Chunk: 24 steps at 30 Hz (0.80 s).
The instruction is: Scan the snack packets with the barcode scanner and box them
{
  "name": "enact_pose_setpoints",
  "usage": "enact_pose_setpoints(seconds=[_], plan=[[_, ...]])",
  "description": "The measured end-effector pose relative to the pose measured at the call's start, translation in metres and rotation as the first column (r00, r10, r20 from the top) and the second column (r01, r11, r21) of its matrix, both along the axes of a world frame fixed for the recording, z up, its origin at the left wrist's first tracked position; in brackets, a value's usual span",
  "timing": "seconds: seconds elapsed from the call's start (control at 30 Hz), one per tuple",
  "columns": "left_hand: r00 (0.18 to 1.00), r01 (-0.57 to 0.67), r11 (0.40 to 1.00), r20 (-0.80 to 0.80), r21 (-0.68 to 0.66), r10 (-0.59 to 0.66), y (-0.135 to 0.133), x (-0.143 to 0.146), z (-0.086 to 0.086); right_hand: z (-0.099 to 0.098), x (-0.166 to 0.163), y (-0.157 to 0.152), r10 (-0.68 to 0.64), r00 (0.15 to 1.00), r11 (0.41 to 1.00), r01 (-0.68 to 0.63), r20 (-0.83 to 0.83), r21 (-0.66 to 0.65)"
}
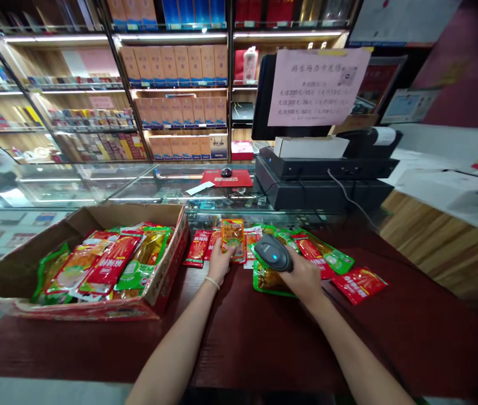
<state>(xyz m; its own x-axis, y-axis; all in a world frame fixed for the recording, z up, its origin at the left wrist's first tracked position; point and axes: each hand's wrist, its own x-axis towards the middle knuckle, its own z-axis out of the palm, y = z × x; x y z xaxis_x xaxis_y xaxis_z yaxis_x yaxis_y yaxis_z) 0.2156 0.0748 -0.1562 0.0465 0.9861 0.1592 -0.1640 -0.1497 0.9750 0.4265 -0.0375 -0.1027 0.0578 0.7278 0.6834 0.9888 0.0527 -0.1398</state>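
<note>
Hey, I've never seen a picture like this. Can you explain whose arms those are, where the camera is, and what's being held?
There is no machine arm here: these are a person's two bare hands, seen by a camera worn on that person's head, looking forward and down. The left hand holds an orange packet. The right hand grips a dark handheld device with a blue light, which looks like a barcode scanner. On the dark red-brown table, an open cardboard box full of packets stands to the left, and loose red and green packets lie around the hands. Beyond are a monitor and stocked shelves.
</note>
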Motion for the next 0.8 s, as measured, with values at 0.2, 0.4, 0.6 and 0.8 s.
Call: enact_pose_setpoints(seconds=[0.2, 0.4, 0.6, 0.8], plan=[[0.997, 0.038, 0.999, -0.061, 0.023, -0.037, -0.001, 0.0011, -0.0014, -0.0035, 0.0012, -0.0047, 0.013, 1.0, 1.0, -0.013, 0.026, 0.014], [0.999, 0.019, 1.0, -0.05, -0.006, -0.019, -0.0052, 0.0018, 0.0037, -0.001, -0.0007, -0.0045, 0.067, 0.997, 0.997, -0.069, 0.048, 0.034], [0.998, 0.011, 0.999, -0.062, -0.042, -0.014, -0.0063, 0.0014, 0.0059, 0.0042, -0.0034, -0.0061, 0.079, 0.996, 0.997, -0.079, 0.029, 0.018], [0.998, 0.012, 1.0, -0.057, -0.028, -0.013, -0.0049, 0.002, 0.001, 0.0036, -0.0033, -0.0065, 0.074, 0.997, 0.997, -0.074, 0.029, 0.003]])
